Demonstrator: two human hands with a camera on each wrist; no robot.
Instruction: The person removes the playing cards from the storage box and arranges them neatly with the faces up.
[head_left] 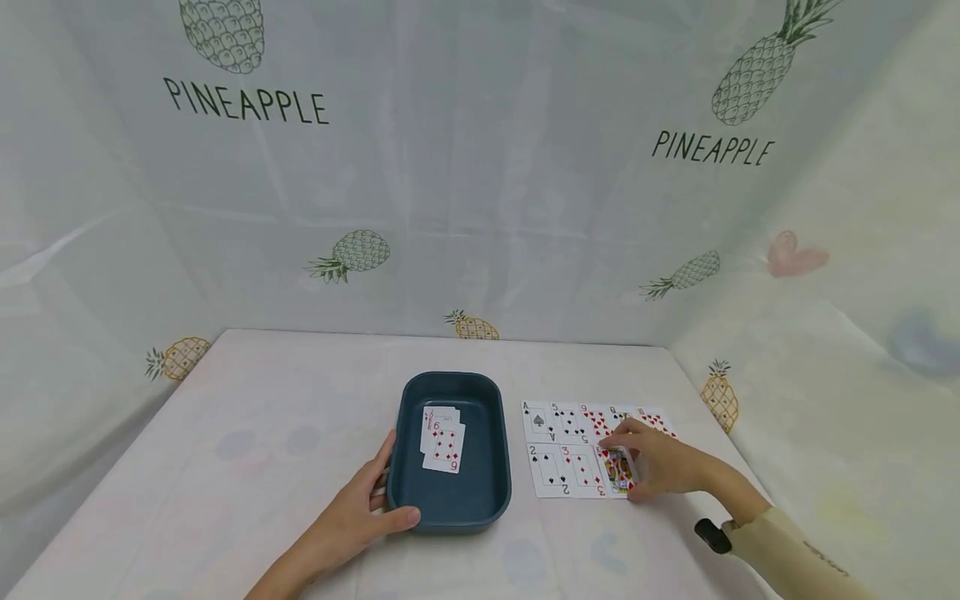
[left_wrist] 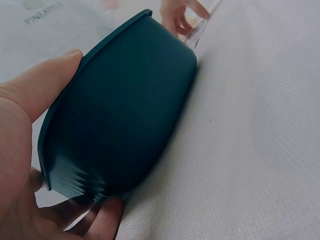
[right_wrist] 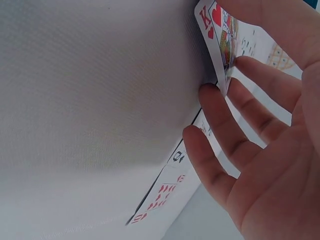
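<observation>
The blue tray is grasped along its left side by the left grip; the king of hearts is pinched by the right grip.

The kind of room cannot be told; a table covered with pale cloth is enclosed by hanging sheets, printed with pineapples across the upper frame.

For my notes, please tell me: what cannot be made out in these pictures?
Head view: lower cards in the tray, partly covered by the six of diamonds.
Head view: lower part of the queen, behind the right hand.
Left wrist view: the tray's inside, hidden by its outer wall.
</observation>
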